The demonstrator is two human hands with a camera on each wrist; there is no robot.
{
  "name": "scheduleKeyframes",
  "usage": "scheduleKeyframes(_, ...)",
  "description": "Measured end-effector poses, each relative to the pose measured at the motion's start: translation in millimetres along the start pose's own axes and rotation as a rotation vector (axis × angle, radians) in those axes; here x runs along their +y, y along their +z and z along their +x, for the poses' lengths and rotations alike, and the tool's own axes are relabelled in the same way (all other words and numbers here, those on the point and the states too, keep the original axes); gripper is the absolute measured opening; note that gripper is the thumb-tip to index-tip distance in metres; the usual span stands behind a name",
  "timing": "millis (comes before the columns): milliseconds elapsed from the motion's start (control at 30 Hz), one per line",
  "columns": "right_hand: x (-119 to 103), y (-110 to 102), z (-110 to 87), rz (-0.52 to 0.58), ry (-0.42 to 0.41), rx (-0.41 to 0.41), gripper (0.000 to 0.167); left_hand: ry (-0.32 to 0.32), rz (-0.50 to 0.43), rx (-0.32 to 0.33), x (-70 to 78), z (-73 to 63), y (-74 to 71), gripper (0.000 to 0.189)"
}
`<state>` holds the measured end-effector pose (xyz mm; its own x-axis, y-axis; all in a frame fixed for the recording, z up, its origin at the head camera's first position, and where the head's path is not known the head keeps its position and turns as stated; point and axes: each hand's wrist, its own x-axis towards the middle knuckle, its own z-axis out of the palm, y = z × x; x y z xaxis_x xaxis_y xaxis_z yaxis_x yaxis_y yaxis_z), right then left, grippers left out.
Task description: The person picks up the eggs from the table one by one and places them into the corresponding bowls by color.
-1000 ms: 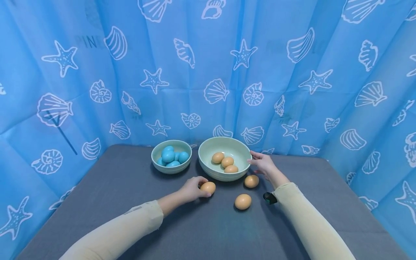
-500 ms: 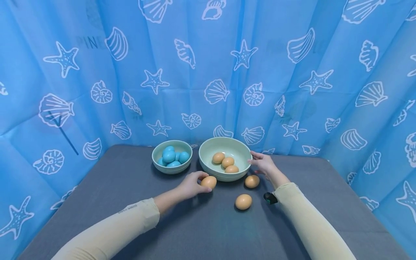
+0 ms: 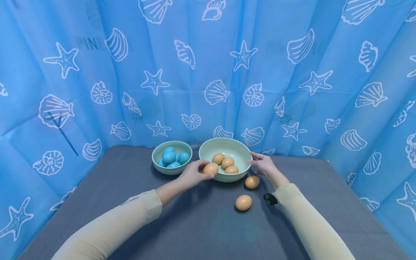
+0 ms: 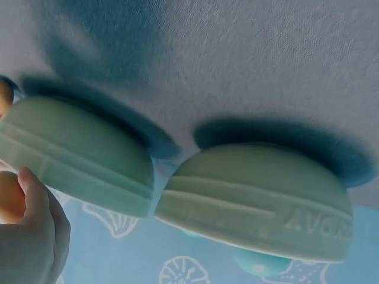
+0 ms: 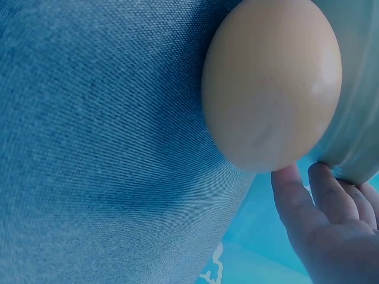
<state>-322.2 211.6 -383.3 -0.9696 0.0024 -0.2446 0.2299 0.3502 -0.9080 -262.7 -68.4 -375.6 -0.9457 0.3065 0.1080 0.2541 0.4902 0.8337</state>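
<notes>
My left hand [image 3: 193,174] pinches a brown egg [image 3: 211,169] between thumb and fingers, at the front left rim of the large pale green bowl [image 3: 238,155]. That egg [image 4: 10,198] also shows at the left edge of the left wrist view. Several brown eggs [image 3: 228,163] lie inside this bowl. At the bowl's right side, my right hand [image 3: 264,166] rests its extended fingertips against the rim and wall. One brown egg [image 3: 252,182] sits on the table just below that hand, looming large in the right wrist view. Another brown egg [image 3: 243,203] lies nearer the front.
Left of the large bowl stands a smaller green bowl [image 3: 172,170] with several blue eggs [image 3: 168,156]. A grey cloth [image 3: 208,231] covers the table. Behind hangs a blue curtain [image 3: 208,72] with white shell and starfish prints.
My left hand has lifted the brown egg off the table and moved it up and forward to the large bowl's rim. My right hand stays at the bowl.
</notes>
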Motion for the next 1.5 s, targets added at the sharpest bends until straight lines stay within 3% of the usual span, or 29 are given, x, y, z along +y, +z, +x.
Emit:
scheduleKeyframes(400, 0.2, 0.3, 0.8, 0.013, 0.01, -0.001, 0.06, 0.04, -0.01, 0.005, 10.4, 20.1, 1.5, 0.048)
scheduleKeyframes(667, -0.1, -0.7, 1.6, 0.023, 0.014, 0.005, 0.059, 0.064, 0.068, -0.001, 6.6, 44.1, 10.3, 0.05)
scheduleKeyframes(833, 0.1, -0.9, 1.7, 0.015, 0.016, 0.01, 0.059, 0.094, 0.156, -0.047, 3.3, 56.7, 15.4, 0.048)
scheduleKeyframes(1067, -0.3, -2.2, -0.2, 0.014, 0.013, 0.008, 0.059, 0.123, 0.38, -0.16, 2.7, 73.4, 15.6, 0.05)
scheduleKeyframes(1500, 0.1, -0.8, 2.6, 0.002, 0.01, 0.015, 0.058, 0.065, 0.558, -0.342, -1.1, 94.6, 14.6, 0.032)
